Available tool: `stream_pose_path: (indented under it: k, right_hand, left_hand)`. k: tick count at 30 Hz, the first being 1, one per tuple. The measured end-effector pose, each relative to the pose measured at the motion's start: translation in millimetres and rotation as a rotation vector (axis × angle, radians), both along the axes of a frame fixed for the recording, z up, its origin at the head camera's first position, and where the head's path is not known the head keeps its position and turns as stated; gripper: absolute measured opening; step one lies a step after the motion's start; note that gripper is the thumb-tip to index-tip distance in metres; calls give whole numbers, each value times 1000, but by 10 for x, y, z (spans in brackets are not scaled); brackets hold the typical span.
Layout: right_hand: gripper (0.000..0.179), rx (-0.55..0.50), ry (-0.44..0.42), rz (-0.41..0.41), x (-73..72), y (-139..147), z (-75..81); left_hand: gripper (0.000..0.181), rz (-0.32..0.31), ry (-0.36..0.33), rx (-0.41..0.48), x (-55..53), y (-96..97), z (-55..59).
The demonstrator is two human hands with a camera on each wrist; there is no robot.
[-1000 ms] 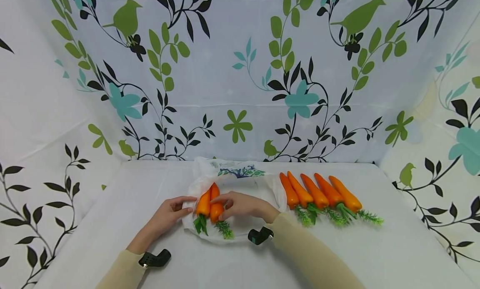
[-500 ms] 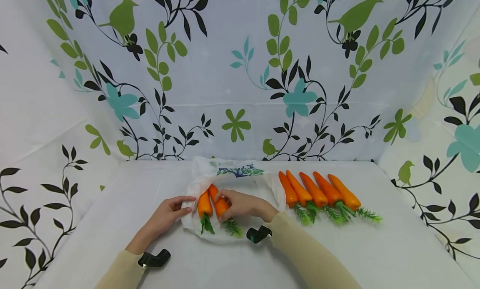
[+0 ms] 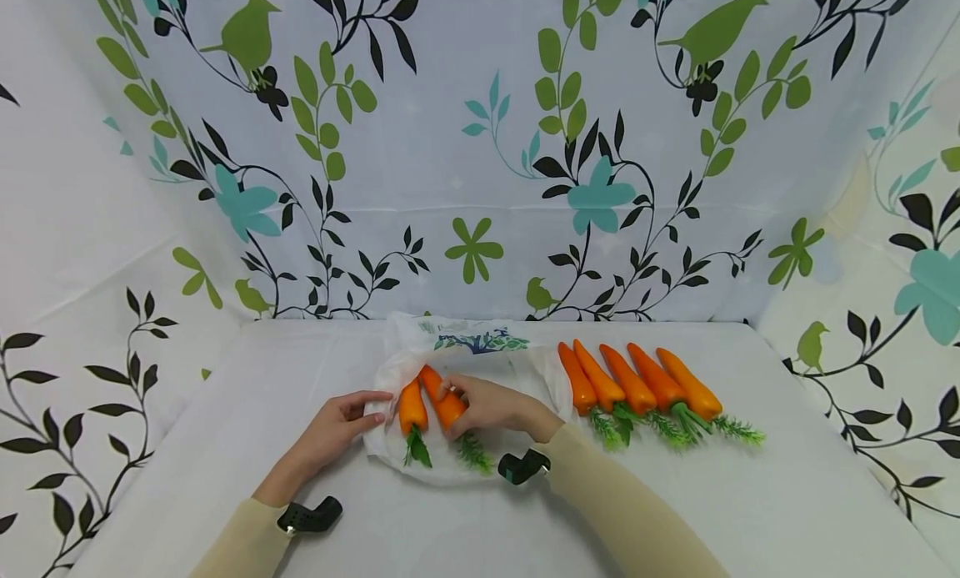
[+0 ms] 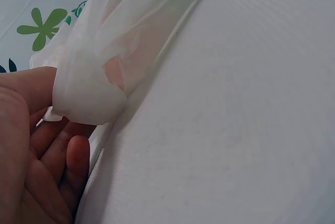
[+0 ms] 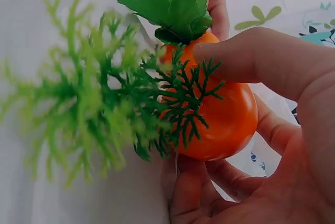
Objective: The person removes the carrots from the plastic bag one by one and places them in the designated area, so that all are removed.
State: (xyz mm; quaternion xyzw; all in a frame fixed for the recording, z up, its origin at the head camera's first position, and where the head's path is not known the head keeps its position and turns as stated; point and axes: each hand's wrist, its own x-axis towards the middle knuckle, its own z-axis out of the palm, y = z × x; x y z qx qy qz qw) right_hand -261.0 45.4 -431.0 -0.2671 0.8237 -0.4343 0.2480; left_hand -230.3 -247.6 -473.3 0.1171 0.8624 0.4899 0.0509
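Note:
A thin white plastic bag (image 3: 517, 376) with a printed tree lies flat on the table. My left hand (image 3: 338, 429) pinches its left rim between thumb and fingers; in the left wrist view the bag's translucent edge (image 4: 86, 98) sits in that grip. My right hand (image 3: 487, 407) grips an artificial carrot (image 3: 447, 406) by its thick end, thumb on one side and fingers curled round the other. In the right wrist view its feathery green top (image 5: 99, 93) hangs toward the camera. A second carrot (image 3: 412, 407), with broad leaves (image 5: 175, 4), lies just left of it at the bag's mouth.
Several more artificial carrots (image 3: 633, 382) lie side by side on the table (image 3: 757, 495) right of the bag, green tops toward the person. A patterned cloth (image 3: 480, 144) with birds and leaves stands behind the table.
The right hand has shifted slightly right with its carrot, whose top swung right. The second carrot also turned and moved a little right. The left hand stays at the bag's rim.

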Motion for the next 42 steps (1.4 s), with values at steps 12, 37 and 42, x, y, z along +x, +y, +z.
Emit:
stream_pose_path:
  k: [12, 37, 42]
  right_hand:
    - [44, -6, 21, 7, 32, 60, 33]
    - [38, -8, 95, -37, 180, 375, 313]
    - [36, -8, 147, -19, 208, 507, 358]
  left_hand:
    - [35, -3, 32, -13, -23, -5, -44]
    - [38, -10, 25, 45, 2, -11, -21]
    - [38, -17, 13, 82, -3, -9, -27]
